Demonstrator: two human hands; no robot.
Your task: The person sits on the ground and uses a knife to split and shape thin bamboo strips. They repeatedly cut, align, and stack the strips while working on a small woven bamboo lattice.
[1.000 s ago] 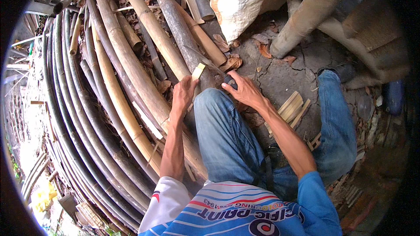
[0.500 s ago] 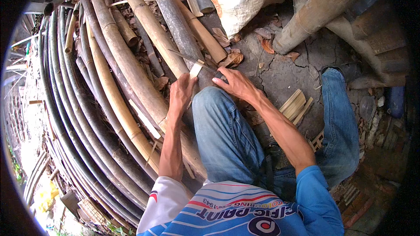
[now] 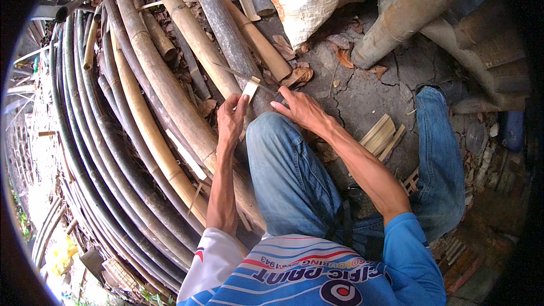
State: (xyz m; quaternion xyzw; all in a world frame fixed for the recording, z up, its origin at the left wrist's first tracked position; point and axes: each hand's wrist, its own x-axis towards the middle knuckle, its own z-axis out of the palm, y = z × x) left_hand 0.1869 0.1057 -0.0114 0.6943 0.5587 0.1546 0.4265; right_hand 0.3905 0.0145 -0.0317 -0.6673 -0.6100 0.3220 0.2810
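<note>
Above my raised knee, my left hand (image 3: 230, 119) is closed round the lower end of a short, pale bamboo strip (image 3: 250, 87). The strip stands tilted, its upper end free. My right hand (image 3: 303, 109) grips the dark handle of a knife (image 3: 231, 72). Its thin blade points to the upper left and crosses the strip near its top, apparently touching it. Just behind the strip lies a thick grey bamboo pole (image 3: 235, 37).
Long bamboo poles (image 3: 164, 73) fill the left side. A white sack (image 3: 306, 0) stands at the far middle, beside a leaning thick bamboo post (image 3: 402, 20). Split bamboo pieces (image 3: 378, 135) lie on cracked ground (image 3: 368, 93) right of my knee, with dry leaves (image 3: 300, 73) farther off.
Both hands have shifted slightly left, the strip and knife moving with them. My knee leans a little further left. Both grips stay the same.
</note>
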